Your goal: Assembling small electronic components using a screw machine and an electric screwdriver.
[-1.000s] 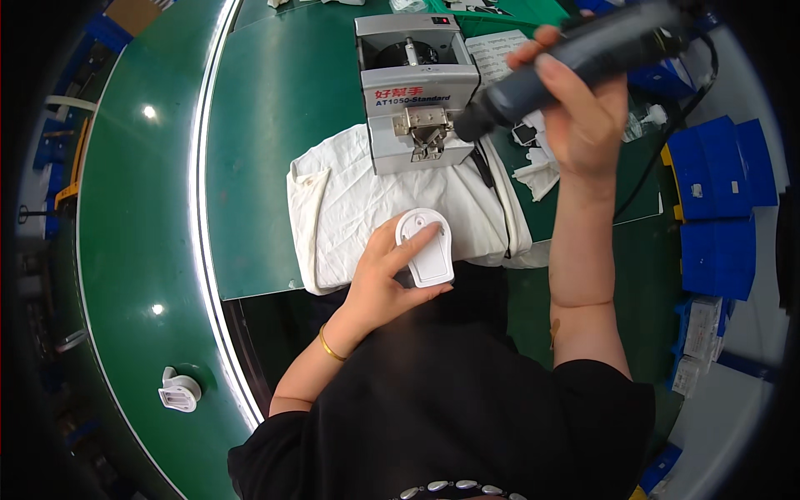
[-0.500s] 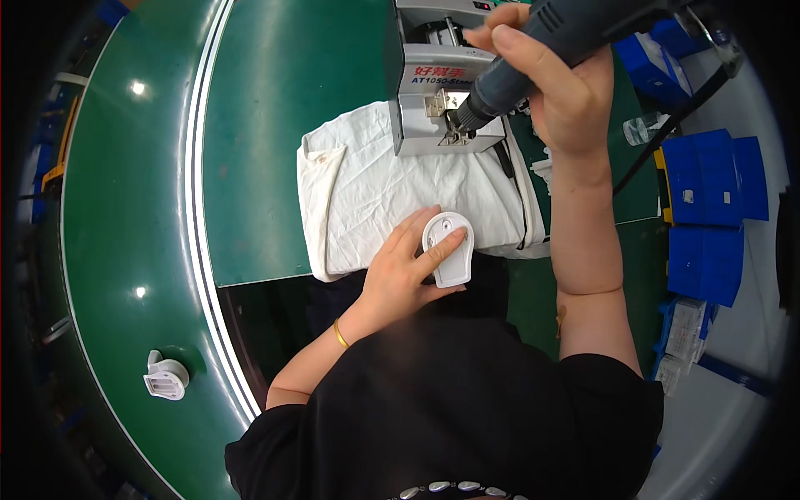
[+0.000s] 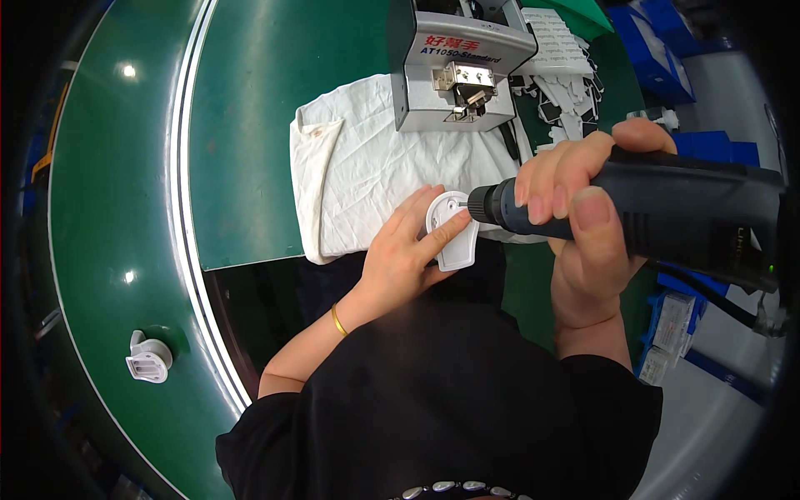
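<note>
My left hand (image 3: pixel 408 246) grips a white plastic housing (image 3: pixel 456 250) by its sides at the near edge of a folded white cloth (image 3: pixel 375 179). The housing has a rounded far end with small holes, and my thumb lies across it. My right hand (image 3: pixel 583 200) is wrapped round a dark electric screwdriver (image 3: pixel 667 208), held nearly level. Its tip points left and meets the rounded end of the housing, close to my left thumb. Whether a screw sits on the tip is too small to tell. Beyond the cloth stands a grey screw feeder (image 3: pixel 454 92).
On the green surface at left sits another white plastic part (image 3: pixel 150 360). White and black pieces (image 3: pixel 571 104) are heaped right of the feeder, beside a stack of white sheets (image 3: pixel 554 42). Blue bins (image 3: pixel 654 54) line the right side. A black cable (image 3: pixel 700 292) trails from the screwdriver.
My right hand has brought the screwdriver from the feeder's outlet down and nearer, to the white housing. My left hand keeps its hold on the housing. The view has shifted slightly.
</note>
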`<state>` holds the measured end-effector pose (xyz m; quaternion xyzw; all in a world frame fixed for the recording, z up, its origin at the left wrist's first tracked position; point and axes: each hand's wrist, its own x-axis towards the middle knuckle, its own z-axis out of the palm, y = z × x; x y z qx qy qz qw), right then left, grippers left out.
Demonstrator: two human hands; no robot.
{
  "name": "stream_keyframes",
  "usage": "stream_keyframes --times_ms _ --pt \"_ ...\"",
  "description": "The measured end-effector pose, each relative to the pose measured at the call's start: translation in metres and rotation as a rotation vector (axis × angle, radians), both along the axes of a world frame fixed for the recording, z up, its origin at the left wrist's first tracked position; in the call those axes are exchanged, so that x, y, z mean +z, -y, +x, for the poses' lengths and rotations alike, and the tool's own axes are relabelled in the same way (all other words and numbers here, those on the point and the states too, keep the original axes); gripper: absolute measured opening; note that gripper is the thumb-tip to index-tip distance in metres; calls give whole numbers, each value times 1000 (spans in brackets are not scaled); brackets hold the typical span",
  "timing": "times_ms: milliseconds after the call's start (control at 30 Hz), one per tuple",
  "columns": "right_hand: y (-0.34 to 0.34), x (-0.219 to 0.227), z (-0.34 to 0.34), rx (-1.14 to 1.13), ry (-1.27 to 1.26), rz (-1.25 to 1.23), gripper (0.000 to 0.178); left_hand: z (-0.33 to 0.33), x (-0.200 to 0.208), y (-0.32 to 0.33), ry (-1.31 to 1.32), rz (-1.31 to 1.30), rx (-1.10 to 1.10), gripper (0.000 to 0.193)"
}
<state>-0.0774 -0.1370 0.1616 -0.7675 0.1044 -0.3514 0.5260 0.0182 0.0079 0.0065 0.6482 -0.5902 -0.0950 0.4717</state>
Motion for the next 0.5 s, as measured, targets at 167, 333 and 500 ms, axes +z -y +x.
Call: stream_keyframes --times_ms 167,333,500 --pt "-3 -5 3 -9 -3 44 49 0 2 0 -10 5 -14 74" --pt "-11 -10 6 -31 33 118 49 2 3 -1 1 19 -20 75" --pt "-10 -14 6 68 140 206 44 1 0 -1 -12 -5 -13 75"
